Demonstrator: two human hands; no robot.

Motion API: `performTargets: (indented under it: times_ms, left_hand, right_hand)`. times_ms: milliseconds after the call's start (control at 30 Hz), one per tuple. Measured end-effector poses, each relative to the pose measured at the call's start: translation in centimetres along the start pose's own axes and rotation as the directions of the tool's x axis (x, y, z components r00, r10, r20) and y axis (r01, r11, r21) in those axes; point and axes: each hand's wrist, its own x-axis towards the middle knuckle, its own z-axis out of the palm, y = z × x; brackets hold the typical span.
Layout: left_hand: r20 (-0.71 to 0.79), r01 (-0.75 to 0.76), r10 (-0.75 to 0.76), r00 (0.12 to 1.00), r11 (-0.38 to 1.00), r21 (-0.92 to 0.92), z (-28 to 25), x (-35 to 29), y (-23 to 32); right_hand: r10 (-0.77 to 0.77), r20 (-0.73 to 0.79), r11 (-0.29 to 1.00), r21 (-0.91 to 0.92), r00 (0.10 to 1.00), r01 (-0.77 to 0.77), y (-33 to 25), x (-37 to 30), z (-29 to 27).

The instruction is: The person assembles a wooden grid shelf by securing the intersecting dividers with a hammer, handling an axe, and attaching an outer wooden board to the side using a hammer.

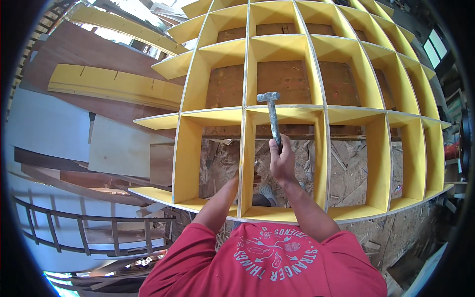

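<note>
My right hand (283,163) is closed around the lower handle of a hammer (273,116). The grey, worn hammer head points away from me, over the cross strip of a yellow wooden lattice frame (282,214). My left forearm reaches down into the near-left cell, and a long divider (247,168) of the frame hides most of my left hand (257,178). Its fingertips show past that divider's lower edge, stretched out and with no tool visible in them. Whether they press on the divider I cannot tell.
Left of the frame lie a slotted yellow strip (116,85), a pale board (118,146) and brown sheets. A dark ladder-like rack (99,235) curves at lower left. Beneath the cells are brown boards (282,81) and a floor littered with scraps (346,171).
</note>
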Motion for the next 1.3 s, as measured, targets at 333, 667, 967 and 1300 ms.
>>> performTargets:
  times_ms: [333,667,967,1300]
  left_hand:
    - [0.020,0.040,-0.040,0.999,0.999,-0.015,-0.2,0.9,-1.4]
    - [0.038,0.069,-0.068,0.997,0.998,-0.016,-0.4,1.0,-1.6]
    - [0.029,0.060,-0.060,0.998,0.998,-0.024,-0.7,1.1,-1.8]
    - [0.036,0.067,-0.067,0.997,0.998,-0.017,-0.7,1.2,-1.8]
  right_hand:
    - [0.049,-0.007,0.995,-0.089,0.999,-0.049,-0.9,0.6,0.4]
    - [0.035,0.033,0.987,-0.159,0.999,-0.029,0.8,0.1,0.4]
    - [-0.152,0.097,0.768,-0.615,0.984,0.180,-3.5,1.9,-3.9]
    - [0.111,0.206,0.630,-0.771,0.972,0.092,-5.5,4.2,-4.3]
